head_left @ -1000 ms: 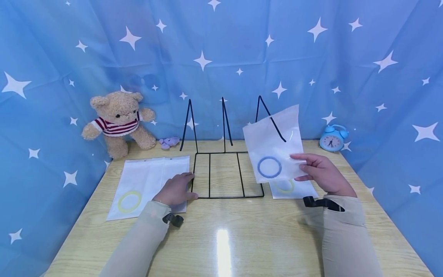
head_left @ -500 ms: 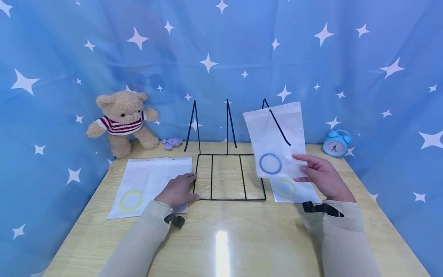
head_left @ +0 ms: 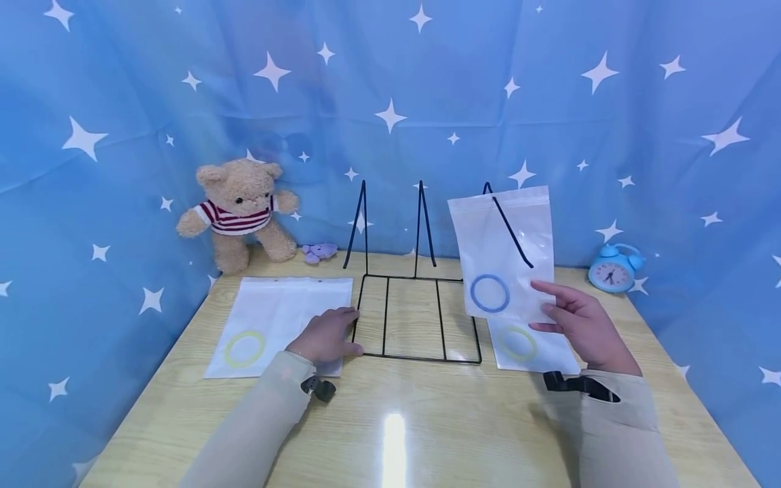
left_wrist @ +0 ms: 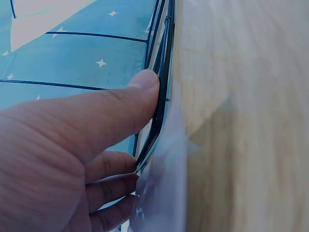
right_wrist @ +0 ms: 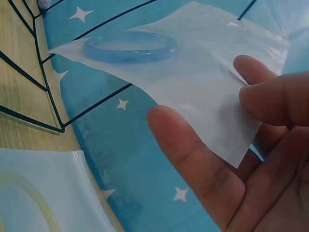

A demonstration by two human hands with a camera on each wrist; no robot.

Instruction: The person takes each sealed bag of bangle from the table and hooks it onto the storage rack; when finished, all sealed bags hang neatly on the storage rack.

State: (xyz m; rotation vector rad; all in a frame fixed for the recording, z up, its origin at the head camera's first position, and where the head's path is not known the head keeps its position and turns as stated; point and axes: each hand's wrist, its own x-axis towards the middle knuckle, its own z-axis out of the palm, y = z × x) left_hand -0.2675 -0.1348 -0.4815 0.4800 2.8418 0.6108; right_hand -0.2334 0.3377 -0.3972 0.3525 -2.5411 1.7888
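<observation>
A black wire rack stands mid-table with three upright hooks. My left hand holds the left side of its base; in the left wrist view, the thumb lies against the wire and the fingers curl below. A white translucent zip bag with a blue ring in it hangs on the right hook, whose prong comes out in front. At the bag's lower right edge is my right hand, its fingers spread and fairly straight. In the right wrist view, its fingertips overlap the bag's surface.
Left of the rack lie overlapping white bags, one with a yellow ring. Another bag with a yellow ring lies under the hanging one. Behind are a teddy bear, a small purple toy and a blue alarm clock.
The hanging bag has swung from a tilt to nearly straight on the hook, its upper edge levelling. The head view has shifted left. Both hands keep much the same pose.
</observation>
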